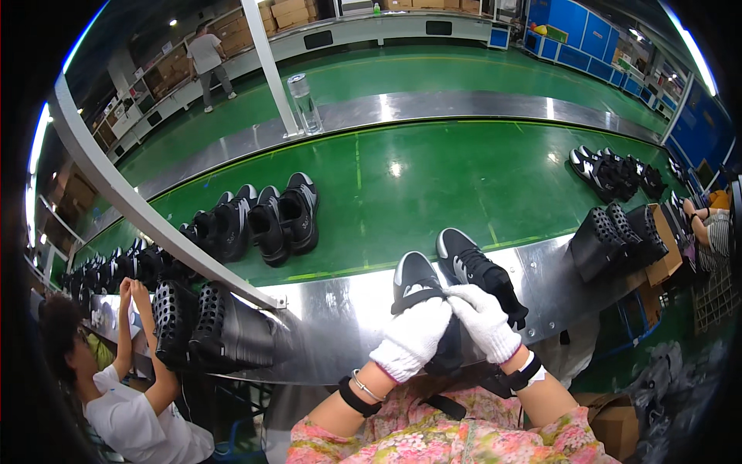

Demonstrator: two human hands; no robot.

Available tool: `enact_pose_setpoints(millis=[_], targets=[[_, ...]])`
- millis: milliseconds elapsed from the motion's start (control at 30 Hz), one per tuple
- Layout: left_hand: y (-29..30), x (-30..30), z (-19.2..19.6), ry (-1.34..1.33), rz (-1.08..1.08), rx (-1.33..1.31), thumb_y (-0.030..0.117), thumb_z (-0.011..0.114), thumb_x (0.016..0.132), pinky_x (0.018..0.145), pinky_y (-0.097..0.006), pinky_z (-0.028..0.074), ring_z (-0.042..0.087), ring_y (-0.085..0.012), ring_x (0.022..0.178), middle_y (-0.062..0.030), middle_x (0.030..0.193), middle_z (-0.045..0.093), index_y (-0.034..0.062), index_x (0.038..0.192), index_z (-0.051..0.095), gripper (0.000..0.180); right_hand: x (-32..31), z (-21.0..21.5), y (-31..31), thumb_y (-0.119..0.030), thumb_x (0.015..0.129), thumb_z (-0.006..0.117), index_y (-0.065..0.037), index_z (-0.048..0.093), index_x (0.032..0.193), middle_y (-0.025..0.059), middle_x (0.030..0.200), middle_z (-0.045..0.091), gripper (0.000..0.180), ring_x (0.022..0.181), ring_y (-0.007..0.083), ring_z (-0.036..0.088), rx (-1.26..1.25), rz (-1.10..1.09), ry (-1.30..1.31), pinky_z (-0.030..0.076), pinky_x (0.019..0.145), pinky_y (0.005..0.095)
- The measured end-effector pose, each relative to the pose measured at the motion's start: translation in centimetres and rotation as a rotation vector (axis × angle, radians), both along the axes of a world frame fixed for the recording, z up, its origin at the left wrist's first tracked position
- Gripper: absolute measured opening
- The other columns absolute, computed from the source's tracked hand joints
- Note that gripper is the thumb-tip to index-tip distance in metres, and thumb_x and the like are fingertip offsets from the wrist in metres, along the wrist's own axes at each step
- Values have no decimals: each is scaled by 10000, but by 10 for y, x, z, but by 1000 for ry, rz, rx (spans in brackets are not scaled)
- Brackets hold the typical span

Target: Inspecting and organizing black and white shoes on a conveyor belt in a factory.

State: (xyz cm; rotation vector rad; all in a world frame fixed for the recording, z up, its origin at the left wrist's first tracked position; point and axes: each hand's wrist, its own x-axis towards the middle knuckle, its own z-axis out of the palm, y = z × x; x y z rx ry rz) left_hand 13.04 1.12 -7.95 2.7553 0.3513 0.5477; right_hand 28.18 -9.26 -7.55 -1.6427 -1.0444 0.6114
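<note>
At the metal edge in front of me, my left hand [416, 338] in a white knit glove is wrapped over a black shoe [417, 276] with a silver toe. The toe points away from me, and the heel hangs down below the glove. My right hand [487, 323], gloved alike, has its fingertips pressed together at the right side of this shoe's upper. What exactly they pinch is hidden. A second black shoe [473, 267] with a silver toe lies just beyond my right hand, partly over the metal edge, apart from the held one.
Several finished-looking shoes [282, 220] stand on the green belt [371, 193] to the left, others [614, 172] at the far right. Black perforated blocks [212, 325] sit on the metal ledge [325, 309] on both sides. A white post [154, 209] rises at left. A co-worker [131, 402] sits left.
</note>
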Motion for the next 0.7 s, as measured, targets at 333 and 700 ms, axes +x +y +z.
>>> enact_pose_setpoints(millis=[333,700], targets=[[-26,-23,-20,-525,236,-158,180,790,811,872,-464,485,621,-363,1028,-205,1099,650,-5,1250,590,516,-8,-4,-1,-90,975,610,17,670,1231,75,1178,703,284,1113,135,622,31,10,297,477,996,284],[-24,-47,-49,-348,510,125,59,750,769,778,-458,500,594,-362,881,-152,1014,631,24,1197,624,448,2,3,4,-102,927,691,4,712,1148,98,1143,697,246,1097,186,654,-32,86,136,495,982,294]])
